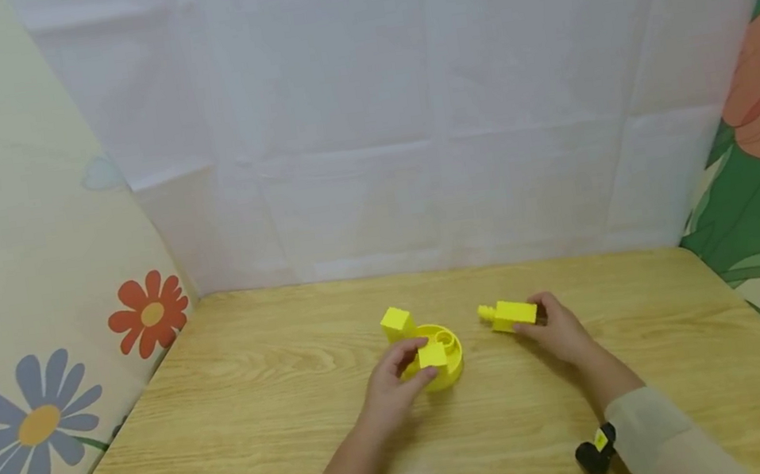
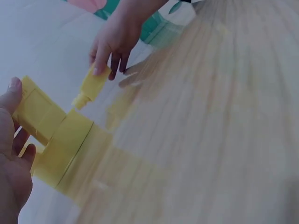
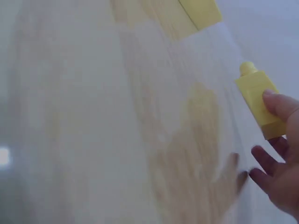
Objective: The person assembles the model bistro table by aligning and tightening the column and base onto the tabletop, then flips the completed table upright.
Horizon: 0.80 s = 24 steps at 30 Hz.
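Observation:
A round yellow base [image 1: 456, 367] with a raised rim sits on the wooden table. Upright in it, at its front, is a yellow rectangular block [image 1: 432, 356], which my left hand [image 1: 388, 396] grips between thumb and fingers. A second yellow block [image 1: 397, 321] rises at the base's back left. To the right, my right hand [image 1: 563, 331] pinches a yellow bottle-shaped piece [image 1: 514, 315] near its wide end. Its narrow ridged neck points left, toward the base. In the right wrist view, the thumb lies flat on the face of this bottle-shaped piece [image 3: 257, 98].
A small ring [image 1: 445, 339] shows inside the base. By the right sleeve lies a black object with a yellow label [image 1: 598, 448]. A white sheet [image 1: 406, 105] hangs behind the wooden table [image 1: 231, 417], and flower-patterned walls stand on both sides.

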Available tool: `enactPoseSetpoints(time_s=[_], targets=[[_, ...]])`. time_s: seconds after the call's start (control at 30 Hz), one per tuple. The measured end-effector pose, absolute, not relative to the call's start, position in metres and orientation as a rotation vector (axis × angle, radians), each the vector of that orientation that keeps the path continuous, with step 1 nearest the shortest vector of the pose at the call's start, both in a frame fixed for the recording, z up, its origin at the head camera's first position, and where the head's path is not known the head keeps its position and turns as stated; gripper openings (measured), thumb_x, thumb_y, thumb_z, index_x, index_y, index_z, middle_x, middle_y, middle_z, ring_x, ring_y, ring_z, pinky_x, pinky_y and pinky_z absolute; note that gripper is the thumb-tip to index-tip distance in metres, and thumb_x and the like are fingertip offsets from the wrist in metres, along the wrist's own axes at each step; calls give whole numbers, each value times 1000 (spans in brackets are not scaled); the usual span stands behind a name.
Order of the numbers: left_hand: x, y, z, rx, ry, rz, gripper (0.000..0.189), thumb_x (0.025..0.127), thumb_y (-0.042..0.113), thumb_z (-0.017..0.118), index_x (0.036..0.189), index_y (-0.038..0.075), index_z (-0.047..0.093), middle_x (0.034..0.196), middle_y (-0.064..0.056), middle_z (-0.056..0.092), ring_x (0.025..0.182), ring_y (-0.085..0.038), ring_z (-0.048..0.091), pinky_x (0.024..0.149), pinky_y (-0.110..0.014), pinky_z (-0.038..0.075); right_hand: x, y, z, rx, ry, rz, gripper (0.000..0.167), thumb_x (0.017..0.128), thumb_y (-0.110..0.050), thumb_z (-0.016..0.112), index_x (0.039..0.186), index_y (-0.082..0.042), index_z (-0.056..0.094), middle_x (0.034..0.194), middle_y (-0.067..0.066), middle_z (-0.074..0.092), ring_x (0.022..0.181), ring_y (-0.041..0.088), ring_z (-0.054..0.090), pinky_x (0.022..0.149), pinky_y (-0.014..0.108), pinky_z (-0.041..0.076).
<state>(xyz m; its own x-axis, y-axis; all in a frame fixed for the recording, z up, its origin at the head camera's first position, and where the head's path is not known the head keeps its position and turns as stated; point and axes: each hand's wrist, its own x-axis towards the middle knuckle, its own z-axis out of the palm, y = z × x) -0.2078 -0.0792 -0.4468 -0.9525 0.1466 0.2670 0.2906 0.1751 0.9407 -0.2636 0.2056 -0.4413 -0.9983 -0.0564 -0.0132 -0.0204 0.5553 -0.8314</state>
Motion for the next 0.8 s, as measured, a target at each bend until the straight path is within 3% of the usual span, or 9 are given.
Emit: enactPoseSetpoints(time_s=[0.2, 0.43, 0.6, 0.8], targets=[[-210, -88, -445, -528, -2277, -2009, 40, 89, 0, 67, 128, -4, 58, 133, -22, 56, 120, -29, 56, 102, -29, 49, -255, 187, -426, -156, 2561, -1777, 46, 92, -6, 65, 129, 4, 39, 123, 22, 48, 116, 34, 58, 85, 22, 53], [-210, -91, -443, -499, -2312, -2091, 40, 95, 6, 60, 134, -1, 55, 140, -17, 54, 120, -10, 50, 98, -15, 46, -247, 171, -408, -214, 2567, -1859, 50, 88, -7, 71, 131, 2, 45, 121, 20, 53, 102, 22, 60, 78, 16, 52], [-208, -86, -445, -476, -2260, -2082, 37, 95, 5, 59, 131, -3, 55, 133, -20, 57, 116, -14, 52, 96, -16, 47, -244, 162, -402, -249, 2584, -1841, 50, 87, -10, 73, 128, 2, 47, 121, 20, 56, 97, 21, 59, 76, 20, 53], [-204, -72, -448, -375, -2294, -1941, 46, 85, 12, 75, 126, 1, 56, 129, -15, 55, 117, -22, 52, 100, -30, 46, -245, 151, -402, -336, 2716, -1695, 49, 85, -16, 76, 127, -3, 54, 120, 17, 61, 99, 25, 58, 80, 28, 52]])
